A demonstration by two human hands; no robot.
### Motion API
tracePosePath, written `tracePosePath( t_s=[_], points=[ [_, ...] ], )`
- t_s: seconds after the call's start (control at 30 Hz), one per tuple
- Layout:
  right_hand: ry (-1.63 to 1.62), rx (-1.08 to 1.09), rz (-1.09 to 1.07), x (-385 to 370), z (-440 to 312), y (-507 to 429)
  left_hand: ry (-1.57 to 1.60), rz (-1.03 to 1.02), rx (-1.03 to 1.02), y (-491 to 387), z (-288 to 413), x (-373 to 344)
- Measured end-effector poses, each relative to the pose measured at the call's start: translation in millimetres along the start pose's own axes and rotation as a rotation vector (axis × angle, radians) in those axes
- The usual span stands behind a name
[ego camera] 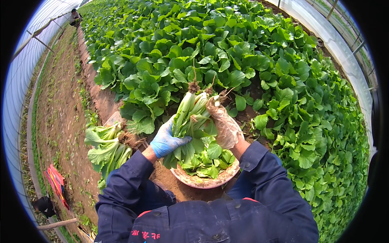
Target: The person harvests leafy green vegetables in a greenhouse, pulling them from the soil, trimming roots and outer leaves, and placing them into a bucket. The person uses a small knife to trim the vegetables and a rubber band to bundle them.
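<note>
My left hand (170,139), in a blue disposable glove, is closed around the leafy side of a bunch of leafy greens (187,112). The roots of the bunch, with soil on them, point away from me. My right hand (224,124), in a crinkled, translucent brownish glove, holds the bunch near its root end on the right. Below the bunch, between my knees, a soil-stained basin (206,182) contains loose green leaves (211,165). Left of my left hand lies a pile of uprooted greens (112,145), their roots towards the right.
Dense growing greens (212,45) fill the bed ahead and to the right. A bare soil path (57,106) runs along the left, with a red patterned bag or sheet (56,183) on it. A person (74,17) is far off at upper left. Plastic greenhouse walls (337,45) curve around.
</note>
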State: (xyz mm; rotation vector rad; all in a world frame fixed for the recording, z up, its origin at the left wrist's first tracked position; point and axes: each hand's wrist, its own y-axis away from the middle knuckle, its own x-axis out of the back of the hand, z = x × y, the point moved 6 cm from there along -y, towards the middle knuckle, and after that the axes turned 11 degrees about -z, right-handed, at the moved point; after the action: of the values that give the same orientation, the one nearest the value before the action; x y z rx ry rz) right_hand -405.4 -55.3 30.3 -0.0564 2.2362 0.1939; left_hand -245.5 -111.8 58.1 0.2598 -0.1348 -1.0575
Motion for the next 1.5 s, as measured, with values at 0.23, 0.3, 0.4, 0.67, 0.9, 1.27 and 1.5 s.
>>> tracePosePath(
  t_s=[0.23, 0.3, 0.4, 0.67, 0.9, 1.27, 1.5],
  points=[
    [-0.057, -0.042, -0.041, -15.9, -0.4, 8.2, -0.352, -0.229, 0.084, -4.7, -14.2, -8.3],
    [-0.034, -0.054, -0.025, -12.4, 1.5, 6.2, -0.438, -0.292, 0.087, -4.4, -14.6, -12.7],
    [0.077, -0.021, -0.037, 2.3, -1.8, 2.4, -0.612, -0.501, -0.008, -3.7, 28.7, -8.9],
    [0.414, -0.125, -0.253, -19.5, 23.6, -0.1, 0.168, -0.096, -0.051, -13.6, 4.3, -10.8],
    [0.569, -0.145, -0.395, -29.4, 17.3, 1.0, 0.36, -0.088, 0.029, 2.3, -3.5, -2.5],
    [0.368, -0.256, -0.435, -42.3, 22.1, 2.8, 0.337, 0.223, -0.105, 14.8, -12.2, 3.9],
    [0.339, -0.181, -0.649, -22.7, 30.9, 6.5, 0.254, 0.102, -0.071, 9.8, -13.6, -4.9]
  ],
)
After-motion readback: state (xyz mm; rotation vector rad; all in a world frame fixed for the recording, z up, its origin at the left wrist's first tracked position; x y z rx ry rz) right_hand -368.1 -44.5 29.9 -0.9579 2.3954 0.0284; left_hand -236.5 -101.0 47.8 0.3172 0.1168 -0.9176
